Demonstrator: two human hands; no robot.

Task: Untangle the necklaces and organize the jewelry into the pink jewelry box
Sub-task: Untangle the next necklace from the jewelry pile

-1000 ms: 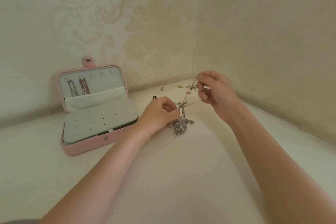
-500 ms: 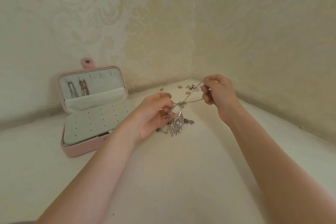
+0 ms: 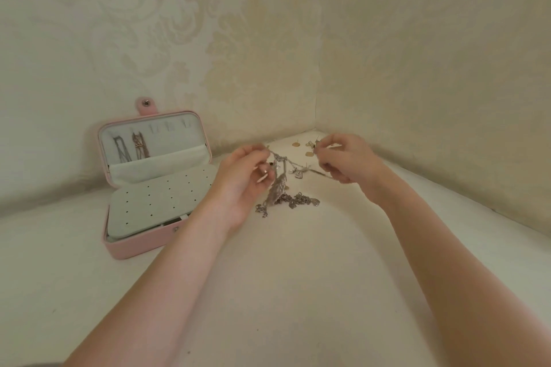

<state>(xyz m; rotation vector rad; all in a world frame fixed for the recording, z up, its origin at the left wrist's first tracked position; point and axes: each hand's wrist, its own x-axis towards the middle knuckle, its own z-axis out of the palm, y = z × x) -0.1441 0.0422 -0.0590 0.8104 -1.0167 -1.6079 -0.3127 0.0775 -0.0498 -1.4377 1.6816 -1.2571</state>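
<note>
Since half a second ago the two hands have drawn farther apart and the left one has turned palm-up, stretching the tangled silver necklace chains [image 3: 293,164] into a longer, flatter line between them. Now the left hand [image 3: 241,179] has its fingers curled, thumb and forefinger pinching one end of the chains near the top of the hand. To its right, the right hand [image 3: 347,159] pinches the other end, its fingers curled, with a strand running out from under its lower fingers. Between the two hands small charms hang from the taut chain, among them a white bead and a little heart-shaped piece, and a long silver feather-shaped pendant [image 3: 277,191] dangles just beside the left palm. Below it, a loose heap of silver chain [image 3: 293,201] lies on the cream-white table [image 3: 298,292], just right of the left wrist. Beyond the right hand's fingertips, a few small gold disc earrings [image 3: 296,144] rest on the table near the corner of the patterned walls. Well to the left of the left hand stands the open pink rectangular jewelry box [image 3: 131,247], its lid upright with two necklaces hanging inside and its pale perforated earring panel lying flat over the base.
</note>
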